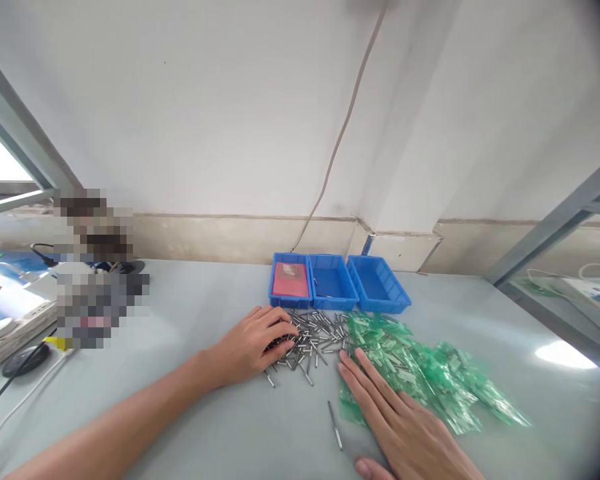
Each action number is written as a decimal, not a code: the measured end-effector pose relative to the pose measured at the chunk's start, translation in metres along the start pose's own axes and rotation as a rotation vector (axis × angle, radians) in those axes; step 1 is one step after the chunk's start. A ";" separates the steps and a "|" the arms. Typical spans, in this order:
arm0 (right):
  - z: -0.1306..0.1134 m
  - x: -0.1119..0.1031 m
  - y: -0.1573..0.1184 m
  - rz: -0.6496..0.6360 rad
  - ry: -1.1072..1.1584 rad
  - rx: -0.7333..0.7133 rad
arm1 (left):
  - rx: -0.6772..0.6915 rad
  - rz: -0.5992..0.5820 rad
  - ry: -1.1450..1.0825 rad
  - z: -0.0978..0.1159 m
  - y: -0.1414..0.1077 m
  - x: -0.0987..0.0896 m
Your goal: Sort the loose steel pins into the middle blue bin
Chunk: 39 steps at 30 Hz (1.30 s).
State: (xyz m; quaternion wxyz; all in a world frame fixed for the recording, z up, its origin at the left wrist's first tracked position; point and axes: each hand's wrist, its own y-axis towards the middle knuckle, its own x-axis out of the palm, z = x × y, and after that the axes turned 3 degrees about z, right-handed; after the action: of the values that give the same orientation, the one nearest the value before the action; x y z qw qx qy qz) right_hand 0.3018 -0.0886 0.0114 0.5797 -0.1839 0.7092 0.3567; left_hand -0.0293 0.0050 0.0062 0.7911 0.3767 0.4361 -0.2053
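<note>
Pale grey table (190, 313) runs up to a white wall, and a thin cable (340, 133) hangs down that wall toward the back edge. Three blue trays (337, 283) sit side by side at the back, the leftmost carrying a red card (290, 279). Just in front of them lies a scattered heap of small metal pins (313, 337), and to its right a spread of green plastic bags (425, 373), the two piles touching where they meet.

Left hand (253, 343) is down on the left edge of the pins, fingers curled loosely over them, fingertips among the pins; whether any pin is actually pinched, I cannot tell. Right hand (400, 417) lies flat and open, palm down, fingers stretched out across the near edge of the green bags, gripping nothing. One lone pin (335, 425) lies apart on the bare table, just left of the right hand.

Off at the far left, a white device (10, 313) and a white cord (25, 400) sit near the table's edge.
</note>
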 end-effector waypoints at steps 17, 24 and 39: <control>0.007 0.012 0.002 0.055 -0.103 -0.042 | -0.006 0.002 0.000 -0.001 0.001 0.002; 0.010 0.017 0.005 0.116 -0.111 -0.014 | 0.002 0.014 0.013 0.000 0.000 0.002; 0.016 0.003 0.049 0.142 -0.200 -0.082 | -0.022 0.000 -0.008 0.000 0.001 0.001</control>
State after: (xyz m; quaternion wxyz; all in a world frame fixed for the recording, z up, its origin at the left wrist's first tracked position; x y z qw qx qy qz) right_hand 0.2792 -0.0433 0.0214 0.6131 -0.1203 0.6437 0.4419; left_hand -0.0287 0.0057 0.0059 0.7969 0.3672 0.4351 -0.2019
